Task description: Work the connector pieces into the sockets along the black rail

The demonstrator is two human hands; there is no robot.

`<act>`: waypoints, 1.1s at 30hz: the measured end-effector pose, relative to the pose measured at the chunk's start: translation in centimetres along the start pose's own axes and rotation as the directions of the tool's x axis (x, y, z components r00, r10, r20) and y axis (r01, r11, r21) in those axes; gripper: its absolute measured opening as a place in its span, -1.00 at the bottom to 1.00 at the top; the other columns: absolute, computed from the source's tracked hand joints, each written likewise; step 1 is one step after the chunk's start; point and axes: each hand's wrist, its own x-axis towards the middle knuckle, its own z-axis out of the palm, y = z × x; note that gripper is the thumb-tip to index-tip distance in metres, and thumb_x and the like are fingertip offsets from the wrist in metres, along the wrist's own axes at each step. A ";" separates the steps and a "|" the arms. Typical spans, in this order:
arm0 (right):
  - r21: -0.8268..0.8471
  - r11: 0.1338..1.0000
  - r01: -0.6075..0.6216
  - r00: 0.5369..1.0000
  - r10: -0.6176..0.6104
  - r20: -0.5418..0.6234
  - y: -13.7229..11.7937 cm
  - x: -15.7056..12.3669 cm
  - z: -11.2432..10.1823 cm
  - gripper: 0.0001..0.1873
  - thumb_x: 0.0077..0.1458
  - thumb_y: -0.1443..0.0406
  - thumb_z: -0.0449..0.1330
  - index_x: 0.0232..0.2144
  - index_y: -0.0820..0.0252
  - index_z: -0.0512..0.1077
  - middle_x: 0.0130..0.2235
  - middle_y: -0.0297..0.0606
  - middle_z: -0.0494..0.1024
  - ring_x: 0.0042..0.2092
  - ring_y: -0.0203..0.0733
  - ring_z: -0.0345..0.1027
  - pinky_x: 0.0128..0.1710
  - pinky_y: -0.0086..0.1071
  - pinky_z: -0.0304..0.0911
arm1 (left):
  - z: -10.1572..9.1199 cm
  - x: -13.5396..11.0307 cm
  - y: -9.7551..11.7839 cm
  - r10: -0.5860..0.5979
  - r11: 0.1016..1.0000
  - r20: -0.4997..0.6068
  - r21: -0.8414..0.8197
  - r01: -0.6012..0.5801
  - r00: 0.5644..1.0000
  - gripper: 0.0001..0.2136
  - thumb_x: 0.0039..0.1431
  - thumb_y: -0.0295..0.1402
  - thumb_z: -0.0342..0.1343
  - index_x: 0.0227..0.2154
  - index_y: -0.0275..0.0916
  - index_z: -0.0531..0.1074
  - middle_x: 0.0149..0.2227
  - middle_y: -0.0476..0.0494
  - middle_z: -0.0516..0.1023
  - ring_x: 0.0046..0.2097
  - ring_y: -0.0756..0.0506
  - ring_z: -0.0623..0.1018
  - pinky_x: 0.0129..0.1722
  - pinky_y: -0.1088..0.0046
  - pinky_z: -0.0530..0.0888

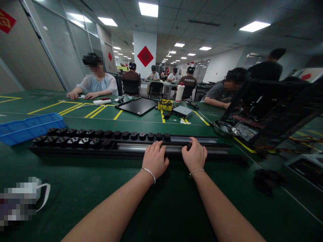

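Two long black rails lie side by side across the green table in front of me, with several black round sockets set along their left half. My left hand rests on the near rail, fingers curled over its edge. My right hand sits beside it, fingers bent around a small black piece on the rail. Both wrists wear thin bracelets.
A blue plastic tray sits at the left. An open computer case and a metal bowl stand at the right. A black panel, a yellow item and a grey box lie further back. Other people sit at the tables.
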 end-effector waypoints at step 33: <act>0.041 0.999 -0.027 0.999 0.026 0.022 -0.3 0.1 -0.6 -0.52 -0.07 0.37 -0.01 -0.02 0.18 0.28 -0.03 -0.12 0.41 0.02 -0.11 0.23 0.07 -0.21 -0.03 | -0.2 0.1 0.2 -0.011 1.000 0.015 -0.008 0.011 1.000 -0.60 0.02 -0.29 0.05 -0.03 -0.21 0.33 0.13 -0.20 0.30 0.15 -0.19 0.25 0.11 0.20 0.20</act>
